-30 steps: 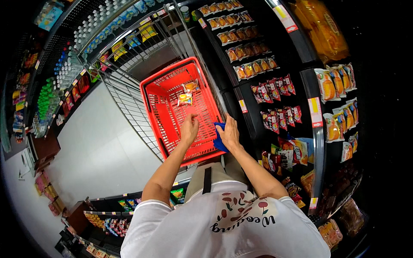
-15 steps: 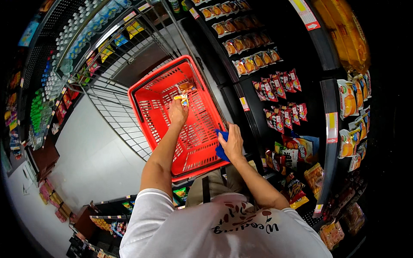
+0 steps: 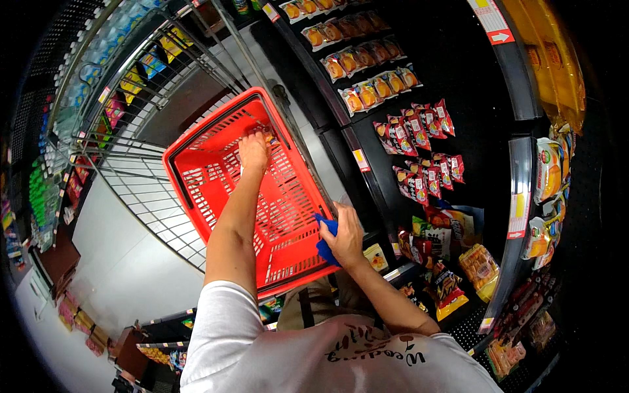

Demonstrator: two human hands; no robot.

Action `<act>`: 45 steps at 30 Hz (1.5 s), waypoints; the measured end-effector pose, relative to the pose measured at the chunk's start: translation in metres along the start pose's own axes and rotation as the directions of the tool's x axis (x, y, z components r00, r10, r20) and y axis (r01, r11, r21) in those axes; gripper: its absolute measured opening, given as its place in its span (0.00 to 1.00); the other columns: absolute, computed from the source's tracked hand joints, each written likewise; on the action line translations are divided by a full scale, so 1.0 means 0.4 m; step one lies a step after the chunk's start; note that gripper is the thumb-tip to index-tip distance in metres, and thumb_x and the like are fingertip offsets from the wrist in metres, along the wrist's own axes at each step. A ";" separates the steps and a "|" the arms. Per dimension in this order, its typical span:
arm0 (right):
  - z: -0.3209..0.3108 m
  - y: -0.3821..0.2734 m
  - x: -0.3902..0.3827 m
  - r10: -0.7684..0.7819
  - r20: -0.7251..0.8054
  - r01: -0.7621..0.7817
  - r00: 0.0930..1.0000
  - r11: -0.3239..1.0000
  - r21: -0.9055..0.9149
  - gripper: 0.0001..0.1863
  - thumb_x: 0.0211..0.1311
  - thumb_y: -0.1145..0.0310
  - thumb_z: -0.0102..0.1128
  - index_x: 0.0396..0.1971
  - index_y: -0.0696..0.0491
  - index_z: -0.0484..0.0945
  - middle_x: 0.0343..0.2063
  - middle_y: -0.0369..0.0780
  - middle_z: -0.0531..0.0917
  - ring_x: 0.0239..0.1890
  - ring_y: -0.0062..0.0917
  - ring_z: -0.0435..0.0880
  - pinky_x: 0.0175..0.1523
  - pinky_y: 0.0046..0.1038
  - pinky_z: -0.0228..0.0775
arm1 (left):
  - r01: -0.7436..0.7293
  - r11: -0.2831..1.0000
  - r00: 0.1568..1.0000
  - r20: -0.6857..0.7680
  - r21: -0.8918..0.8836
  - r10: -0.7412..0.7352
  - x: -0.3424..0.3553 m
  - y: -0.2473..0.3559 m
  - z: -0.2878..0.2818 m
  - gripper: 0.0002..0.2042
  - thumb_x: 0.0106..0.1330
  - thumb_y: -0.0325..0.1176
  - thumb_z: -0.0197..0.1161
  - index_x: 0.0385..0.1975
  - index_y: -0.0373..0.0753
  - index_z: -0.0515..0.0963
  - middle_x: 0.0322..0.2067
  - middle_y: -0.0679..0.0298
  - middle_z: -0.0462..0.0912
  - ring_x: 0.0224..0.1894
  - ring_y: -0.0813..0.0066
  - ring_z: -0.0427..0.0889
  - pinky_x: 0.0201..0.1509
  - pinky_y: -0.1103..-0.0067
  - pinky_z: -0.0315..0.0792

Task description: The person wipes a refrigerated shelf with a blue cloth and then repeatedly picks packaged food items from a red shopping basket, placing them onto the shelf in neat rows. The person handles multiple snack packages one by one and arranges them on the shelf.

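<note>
Inside the red shopping basket (image 3: 196, 203), my left hand (image 3: 254, 154) reaches down near the far end with its fingers curled. They close over a small snack packet (image 3: 268, 137), of which only a brownish edge shows; the hand hides the rest. My right hand (image 3: 347, 237) is closed at the basket's right rim. A crumpled blue cloth (image 3: 326, 240) is pinched between its thumb and fingers and hangs against the basket's side. The basket sits in a metal wire shopping cart (image 3: 141, 180).
Dark shelves on the right carry rows of wrapped buns (image 3: 367, 59), red snack bags (image 3: 419, 128) and larger packets (image 3: 481, 265). A shelf edge with price tags (image 3: 519, 196) curves close on the right. Bottled drinks (image 3: 39, 193) line the left. Pale floor (image 3: 121, 255) lies beside the cart.
My left hand has moved deeper toward the basket's far end and now covers the packets seen before. The view has shifted, so basket and shelves sit further left. My right hand keeps the cloth.
</note>
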State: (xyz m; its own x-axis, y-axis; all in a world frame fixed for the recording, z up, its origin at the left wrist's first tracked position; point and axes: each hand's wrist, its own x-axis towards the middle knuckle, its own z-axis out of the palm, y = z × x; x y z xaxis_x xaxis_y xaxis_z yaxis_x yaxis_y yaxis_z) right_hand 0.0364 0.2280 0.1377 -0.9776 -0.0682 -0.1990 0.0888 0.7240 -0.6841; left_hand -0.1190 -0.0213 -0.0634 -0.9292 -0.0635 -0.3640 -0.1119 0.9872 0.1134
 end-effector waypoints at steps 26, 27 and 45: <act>0.010 0.003 -0.014 -0.017 -0.021 0.016 1.000 1.000 -0.020 0.29 0.57 0.70 0.71 0.60 0.58 0.73 0.49 0.49 0.78 0.55 0.46 0.77 0.58 0.42 0.74 | 0.026 0.835 0.930 -0.293 -0.550 -0.222 -0.139 -0.016 -0.070 0.18 0.55 0.35 0.78 0.40 0.36 0.78 0.39 0.52 0.80 0.44 0.48 0.80 0.50 0.59 0.73; 0.011 0.005 -0.014 -0.019 -0.019 0.019 1.000 0.999 -0.031 0.29 0.58 0.70 0.71 0.59 0.58 0.73 0.49 0.49 0.78 0.55 0.46 0.77 0.58 0.42 0.73 | 0.067 0.687 0.935 -0.195 -0.723 -0.296 -0.159 -0.028 -0.091 0.20 0.56 0.38 0.80 0.41 0.34 0.79 0.36 0.55 0.84 0.37 0.57 0.83 0.42 0.64 0.77; -0.270 -0.152 -0.006 0.064 0.139 -0.135 0.988 0.789 0.600 0.30 0.68 0.60 0.70 0.63 0.60 0.71 0.43 0.45 0.84 0.39 0.27 0.86 0.41 0.27 0.81 | 0.087 -0.588 0.973 0.196 -0.804 -0.124 -0.542 0.276 -0.594 0.18 0.79 0.42 0.56 0.54 0.32 0.75 0.50 0.57 0.83 0.52 0.67 0.84 0.59 0.67 0.78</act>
State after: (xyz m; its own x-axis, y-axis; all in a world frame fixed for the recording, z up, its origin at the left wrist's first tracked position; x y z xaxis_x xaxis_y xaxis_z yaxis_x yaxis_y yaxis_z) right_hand 0.0127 0.2581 0.2556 -0.9339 -0.1170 -0.3378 0.3165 0.1687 -0.9334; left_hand -0.0136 0.0666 0.2477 -0.8209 -0.1559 -0.5493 -0.2978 -0.7039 0.6449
